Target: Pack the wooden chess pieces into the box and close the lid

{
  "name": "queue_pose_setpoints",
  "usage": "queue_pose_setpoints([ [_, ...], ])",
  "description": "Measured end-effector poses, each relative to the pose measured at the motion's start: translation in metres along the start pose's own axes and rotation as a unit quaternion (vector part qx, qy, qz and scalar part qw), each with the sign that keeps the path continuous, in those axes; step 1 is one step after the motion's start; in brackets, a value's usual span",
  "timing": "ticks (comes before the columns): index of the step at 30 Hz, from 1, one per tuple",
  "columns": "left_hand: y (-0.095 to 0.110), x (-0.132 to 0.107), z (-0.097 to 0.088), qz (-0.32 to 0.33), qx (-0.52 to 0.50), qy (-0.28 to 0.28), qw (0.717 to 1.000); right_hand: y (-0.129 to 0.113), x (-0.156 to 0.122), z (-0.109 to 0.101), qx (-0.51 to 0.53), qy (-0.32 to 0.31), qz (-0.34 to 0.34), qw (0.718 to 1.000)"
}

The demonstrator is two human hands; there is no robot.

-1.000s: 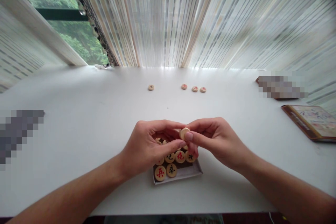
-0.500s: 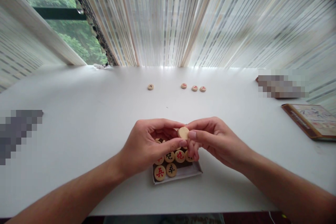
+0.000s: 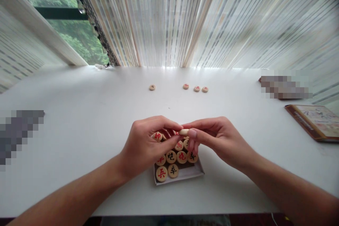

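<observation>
A round wooden Chinese chess piece (image 3: 183, 132) is seen edge-on between the fingertips of both hands. My left hand (image 3: 150, 139) pinches it from the left, and my right hand (image 3: 209, 135) grips its right side with thumb and forefinger. Both hands are over a shallow white box (image 3: 189, 173) on the table. In the box lie several more pieces with red or black characters, among them a red-marked piece (image 3: 161, 173) and a black-marked piece (image 3: 173, 171) in the front row. My fingers hide part of the back rows.
Toward the back of the white table (image 3: 87, 113) lie a lone black-marked piece (image 3: 152, 87) and three red-marked pieces (image 3: 197, 89). A brown-edged flat box (image 3: 315, 123) rests at the right, with a blurred-out item behind it. Another blurred-out item is at the left edge.
The held chess piece has turned from showing its blank face to showing its edge. Both hands shifted slightly, uncovering more pieces in the box.
</observation>
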State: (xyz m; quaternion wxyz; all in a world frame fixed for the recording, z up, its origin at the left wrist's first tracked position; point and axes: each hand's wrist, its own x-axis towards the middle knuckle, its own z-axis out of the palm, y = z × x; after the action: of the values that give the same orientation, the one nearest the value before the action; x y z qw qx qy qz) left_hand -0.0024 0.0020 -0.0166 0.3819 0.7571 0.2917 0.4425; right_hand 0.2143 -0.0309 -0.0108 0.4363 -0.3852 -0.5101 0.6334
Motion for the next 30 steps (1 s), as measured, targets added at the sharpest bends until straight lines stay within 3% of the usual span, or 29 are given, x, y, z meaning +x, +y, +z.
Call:
queue_pose_setpoints([
  [4, -0.003, 0.001, -0.003, 0.077, 0.037, -0.020, 0.996, 0.000, -0.001, -0.005, -0.018, -0.005, 0.029, 0.999],
  [10, -0.006, 0.001, -0.002, 0.102, 0.053, -0.035, 0.993, -0.001, 0.000, -0.008, -0.099, -0.021, 0.027, 0.995],
  [14, -0.002, 0.002, -0.003, 0.101, 0.081, -0.023, 0.991, -0.003, -0.001, -0.009, -0.174, -0.006, -0.018, 0.985],
  [17, -0.001, 0.002, -0.005, 0.089, 0.094, 0.002, 0.992, -0.002, -0.004, -0.007, -0.262, -0.006, -0.081, 0.962],
  [24, -0.004, 0.002, -0.004, 0.073, 0.090, 0.043, 0.992, 0.001, -0.012, 0.008, -0.346, -0.138, -0.199, 0.906],
  [30, 0.000, 0.003, -0.003, 0.102, 0.103, 0.030, 0.989, 0.004, -0.012, 0.009, -0.362, -0.157, -0.218, 0.893],
])
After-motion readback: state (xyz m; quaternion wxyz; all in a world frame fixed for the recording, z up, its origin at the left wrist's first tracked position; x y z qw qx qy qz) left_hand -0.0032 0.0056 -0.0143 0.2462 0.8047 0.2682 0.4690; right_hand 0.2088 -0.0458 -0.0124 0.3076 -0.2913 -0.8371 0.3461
